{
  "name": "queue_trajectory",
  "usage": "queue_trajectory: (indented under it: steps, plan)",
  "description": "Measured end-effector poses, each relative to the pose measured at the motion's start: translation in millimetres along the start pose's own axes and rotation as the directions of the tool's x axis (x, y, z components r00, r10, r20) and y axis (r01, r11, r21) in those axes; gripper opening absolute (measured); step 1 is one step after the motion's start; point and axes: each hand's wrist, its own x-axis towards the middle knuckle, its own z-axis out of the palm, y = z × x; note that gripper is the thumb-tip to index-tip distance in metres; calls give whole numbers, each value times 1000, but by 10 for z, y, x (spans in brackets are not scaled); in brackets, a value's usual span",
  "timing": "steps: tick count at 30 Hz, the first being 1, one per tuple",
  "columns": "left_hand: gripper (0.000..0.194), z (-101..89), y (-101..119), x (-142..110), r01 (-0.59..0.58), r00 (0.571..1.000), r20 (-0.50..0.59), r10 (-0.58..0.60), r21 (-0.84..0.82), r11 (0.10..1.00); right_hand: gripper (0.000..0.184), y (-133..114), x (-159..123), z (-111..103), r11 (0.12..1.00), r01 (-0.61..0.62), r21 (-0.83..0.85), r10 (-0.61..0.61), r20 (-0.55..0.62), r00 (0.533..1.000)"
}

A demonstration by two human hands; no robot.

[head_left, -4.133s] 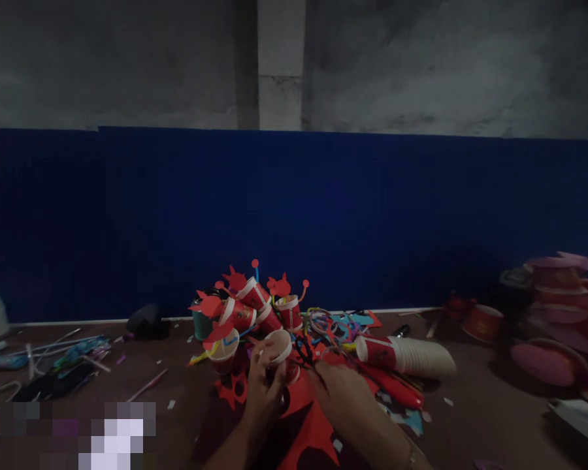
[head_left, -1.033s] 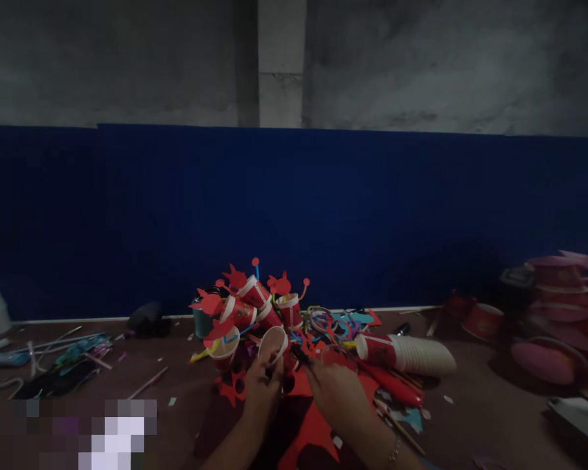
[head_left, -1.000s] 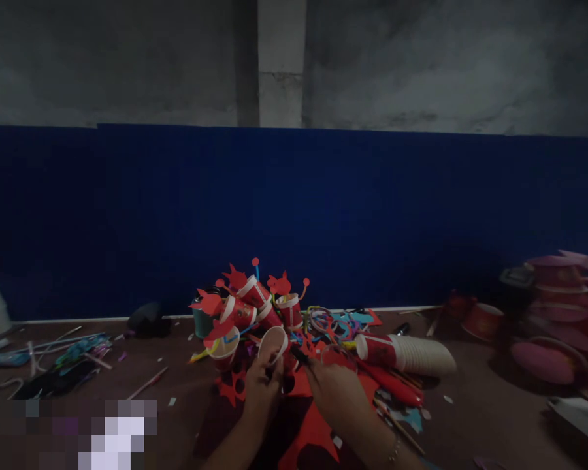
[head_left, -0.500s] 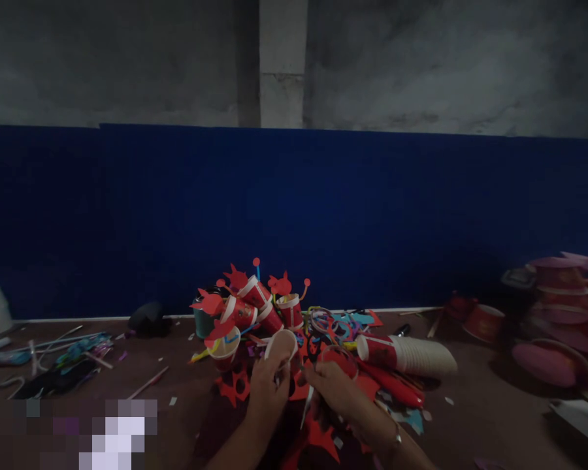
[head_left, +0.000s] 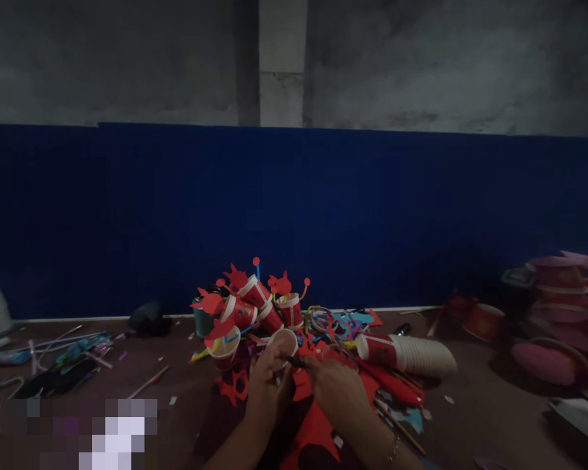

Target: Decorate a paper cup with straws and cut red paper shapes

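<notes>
My left hand (head_left: 270, 382) is wrapped round a paper cup (head_left: 285, 339), its open mouth tilted up and its pale inside showing. My right hand (head_left: 330, 385) is closed on a slim dark tool (head_left: 294, 361) whose pointed end reaches left to the cup's near side. Its kind is too dark to make out. Just behind the cup is a pile of red paper cups (head_left: 242, 313) with red paper animal heads (head_left: 210, 302) and coloured straws. Cut red paper (head_left: 316, 431) lies below and between my hands.
A nested stack of paper cups (head_left: 421, 356) lies on its side at right, above a red tube-like object (head_left: 402, 388). Pink and red items (head_left: 563, 313) pile up far right. Straws and scraps (head_left: 78, 349) cover the left. A blue panel (head_left: 294, 215) stands behind the table.
My right hand has turned, and the pale blade-like piece that pointed down beneath it is out of sight. A dark tip now points left at the cup. The left hand keeps the cup.
</notes>
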Motion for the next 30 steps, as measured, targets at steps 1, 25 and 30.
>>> queue_trajectory:
  steps: [1,25,30]
  plan:
    - [46,-6,21,1,6,999,-40,-7,-8,1000,29,7,9,15,996,-15,86,16,-16,1000]
    - [59,36,-4,29,260,966,133,-223,-507,822,32,61,24,-155,996,-13,85,12,18,1000]
    - [57,26,-38,49,248,968,74,-239,-415,875,33,36,8,-198,994,51,-96,-58,-76,995]
